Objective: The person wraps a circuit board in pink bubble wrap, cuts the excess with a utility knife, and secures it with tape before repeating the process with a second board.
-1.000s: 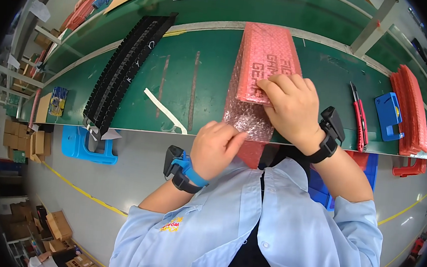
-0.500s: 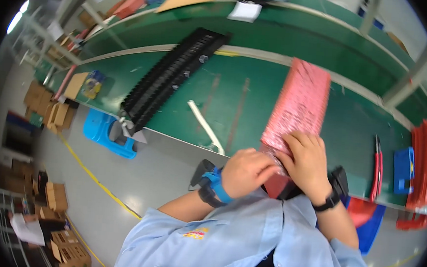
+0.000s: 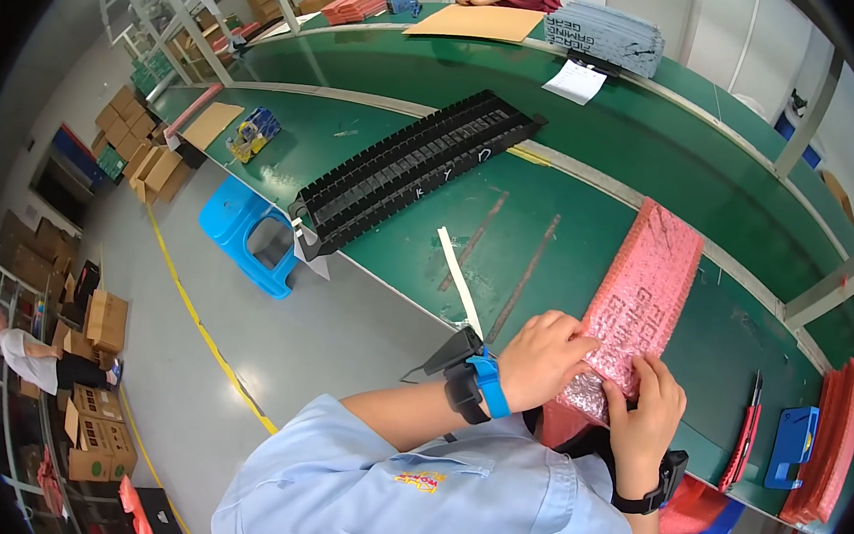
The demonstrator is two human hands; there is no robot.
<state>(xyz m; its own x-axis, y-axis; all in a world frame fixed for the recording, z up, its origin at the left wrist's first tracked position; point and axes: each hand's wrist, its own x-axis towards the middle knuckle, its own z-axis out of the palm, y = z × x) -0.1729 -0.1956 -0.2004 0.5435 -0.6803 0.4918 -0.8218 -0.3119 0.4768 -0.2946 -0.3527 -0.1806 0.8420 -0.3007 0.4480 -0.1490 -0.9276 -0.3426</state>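
A long package in pink bubble wrap (image 3: 648, 284) with dark print lies at the near edge of the green bench, its near end by my body. My left hand (image 3: 540, 364) grips the left side of this near end, fingers pressed together on the film. On the right side, my right hand (image 3: 644, 413) pinches the wrap between thumb and fingers. Crinkled shiny film (image 3: 585, 394) shows between the hands, and a pink flap (image 3: 563, 425) hangs below it. Whatever is inside the wrap is hidden.
Left of the package lie a white strip (image 3: 461, 282) and a long black slotted tray (image 3: 414, 171). A red-handled cutter (image 3: 743, 437), a blue tape dispenser (image 3: 791, 446) and stacked pink bubble bags (image 3: 827, 444) are at right. A blue stool (image 3: 244, 233) stands below the bench.
The view has tilted and shifted. My left hand has moved up onto the package's left side, while my right hand has gone from its top to the lower right edge.
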